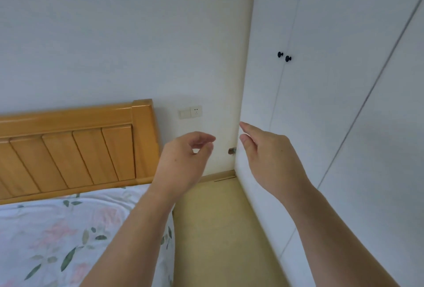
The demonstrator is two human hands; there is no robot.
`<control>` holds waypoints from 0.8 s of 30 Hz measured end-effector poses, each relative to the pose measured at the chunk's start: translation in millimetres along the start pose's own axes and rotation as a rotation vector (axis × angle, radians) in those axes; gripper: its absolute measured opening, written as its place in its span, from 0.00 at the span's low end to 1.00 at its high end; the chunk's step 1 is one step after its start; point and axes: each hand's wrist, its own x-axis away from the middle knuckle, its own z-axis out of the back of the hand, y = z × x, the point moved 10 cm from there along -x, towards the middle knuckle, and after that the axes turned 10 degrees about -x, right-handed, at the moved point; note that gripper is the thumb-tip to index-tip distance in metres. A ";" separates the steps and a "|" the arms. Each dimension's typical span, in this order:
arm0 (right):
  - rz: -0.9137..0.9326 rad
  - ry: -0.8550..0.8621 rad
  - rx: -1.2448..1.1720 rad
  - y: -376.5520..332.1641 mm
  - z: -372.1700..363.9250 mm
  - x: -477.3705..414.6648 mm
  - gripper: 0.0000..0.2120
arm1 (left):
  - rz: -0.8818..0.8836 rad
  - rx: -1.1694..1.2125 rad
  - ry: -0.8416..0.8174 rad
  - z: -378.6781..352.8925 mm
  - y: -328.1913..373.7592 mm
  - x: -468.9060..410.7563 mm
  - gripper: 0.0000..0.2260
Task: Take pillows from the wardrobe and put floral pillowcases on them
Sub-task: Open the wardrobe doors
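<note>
Wardrobe (321, 103), doors closed, pillows unseen: your left hand (183, 156) loosely curled and right hand (270, 156) relaxed, both empty, so raise them to the two black knobs (288, 58) and pull evenly outward.

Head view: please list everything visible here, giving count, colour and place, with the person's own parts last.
wardrobe: one, white, right side, doors closed
knobs: two, black, side by side on the wardrobe doors
wall: one, white, behind the bed
headboard: one, orange-brown wood, left, against the wall
floral sheet: one, white with pink flowers and green leaves, on the bed, lower left
switch and socket plates: two, cream, on the wall right of the headboard
small fitting: one, brownish, low on the wall by the wardrobe
skirting board: one, light wood, wall base
floor: tan, between bed and wardrobe
left hand: fingers loosely curled, holding nothing
right hand: fingers extended, holding nothing
</note>
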 end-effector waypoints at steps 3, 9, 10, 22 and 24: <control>-0.033 0.030 -0.007 34.0 -16.4 -50.2 0.19 | -0.014 -0.016 -0.025 -30.2 -16.2 -60.5 0.08; -0.078 0.047 -0.059 100.8 -36.7 -163.2 0.20 | -0.031 -0.051 -0.056 -82.9 -18.1 -186.2 0.08; -0.088 0.051 -0.062 110.3 -37.7 -182.9 0.20 | -0.033 -0.048 -0.060 -88.5 -15.2 -207.9 0.08; -0.162 0.181 0.020 204.5 -40.2 -348.0 0.19 | -0.103 0.082 -0.143 -179.9 -14.3 -401.6 0.08; -0.180 0.210 0.068 217.3 -41.1 -369.0 0.19 | -0.149 0.107 -0.170 -199.3 -9.9 -432.7 0.09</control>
